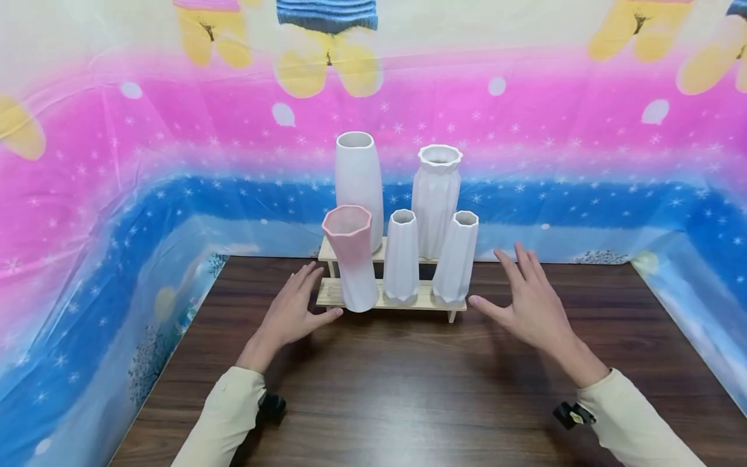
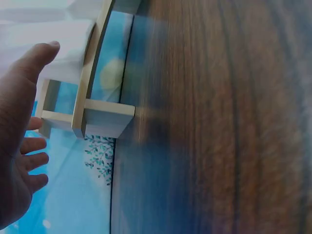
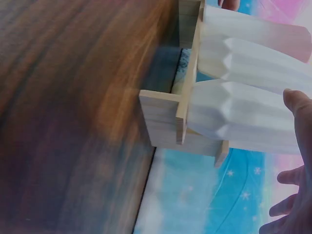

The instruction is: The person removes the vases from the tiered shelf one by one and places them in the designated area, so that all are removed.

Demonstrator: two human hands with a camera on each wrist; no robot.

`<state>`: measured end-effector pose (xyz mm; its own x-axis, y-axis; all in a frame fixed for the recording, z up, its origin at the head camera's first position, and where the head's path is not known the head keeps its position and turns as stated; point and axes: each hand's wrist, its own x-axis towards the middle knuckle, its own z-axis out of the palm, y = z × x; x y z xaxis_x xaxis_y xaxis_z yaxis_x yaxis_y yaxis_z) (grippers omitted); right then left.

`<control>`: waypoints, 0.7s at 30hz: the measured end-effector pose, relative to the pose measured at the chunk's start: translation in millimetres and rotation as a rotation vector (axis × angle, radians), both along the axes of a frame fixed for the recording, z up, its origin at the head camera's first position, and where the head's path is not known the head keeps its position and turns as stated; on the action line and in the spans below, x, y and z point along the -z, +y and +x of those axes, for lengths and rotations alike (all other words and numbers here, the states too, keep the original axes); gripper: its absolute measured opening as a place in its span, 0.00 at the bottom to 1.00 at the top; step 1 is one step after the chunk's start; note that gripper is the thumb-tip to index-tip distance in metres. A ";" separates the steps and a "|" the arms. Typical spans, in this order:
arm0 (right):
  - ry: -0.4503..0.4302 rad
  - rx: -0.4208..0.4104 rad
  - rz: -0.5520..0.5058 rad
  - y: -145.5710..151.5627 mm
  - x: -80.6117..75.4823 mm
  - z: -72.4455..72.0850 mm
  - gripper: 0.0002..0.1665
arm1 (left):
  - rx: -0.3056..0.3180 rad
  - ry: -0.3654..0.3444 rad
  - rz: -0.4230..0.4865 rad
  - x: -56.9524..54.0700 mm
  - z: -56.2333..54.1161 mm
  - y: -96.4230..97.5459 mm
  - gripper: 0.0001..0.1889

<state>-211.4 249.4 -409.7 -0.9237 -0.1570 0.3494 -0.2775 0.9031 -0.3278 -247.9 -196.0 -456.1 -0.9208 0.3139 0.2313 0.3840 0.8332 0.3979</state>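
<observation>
A two-step light wooden stand bears several vases. On its lower step are a pink-to-white vase at the left, a slim white faceted vase in the middle and another white faceted vase at the right, leaning slightly. Behind them, on the upper step, rise a tall smooth white vase and a fluted white vase with a scalloped rim. My left hand, fingers spread, is beside the stand's left end. Past the right end is my right hand, fingers extended and holding nothing.
The stand is on a dark brown wooden table, near its far edge. A printed pink and blue cloth hangs behind and along both sides. Each sleeve has a small black device at the wrist.
</observation>
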 end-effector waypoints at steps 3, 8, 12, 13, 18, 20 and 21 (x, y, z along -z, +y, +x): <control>-0.013 -0.010 -0.034 -3.1 -8.3 -4.6 0.60 | -0.011 -0.031 0.008 0.8 -5.2 -0.4 0.54; -0.043 -0.021 -0.109 -9.0 -20.5 -12.7 0.58 | -0.022 -0.066 0.051 2.7 -11.9 -1.5 0.57; -0.074 -0.020 -0.173 -14.2 -28.1 -19.0 0.58 | -0.013 -0.093 0.083 5.0 -17.7 -2.3 0.57; -0.082 -0.019 -0.191 -15.5 -29.6 -20.4 0.58 | -0.011 -0.098 0.089 5.8 -19.2 -2.3 0.57; -0.087 -0.022 -0.250 -21.6 -32.3 -27.3 0.58 | 0.007 -0.129 0.113 10.8 -26.3 -2.5 0.55; -0.088 -0.025 -0.260 -23.8 -32.3 -29.2 0.58 | 0.008 -0.143 0.119 12.8 -28.2 -2.7 0.54; -0.090 -0.023 -0.268 -24.9 -32.3 -30.1 0.58 | 0.007 -0.149 0.119 13.8 -28.9 -2.7 0.54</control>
<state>-241.5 224.4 -377.4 -0.9501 -0.0915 0.2983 -0.2562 0.7745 -0.5784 -276.8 -198.7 -469.8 -0.9457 0.2989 0.1280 0.3187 0.7746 0.5462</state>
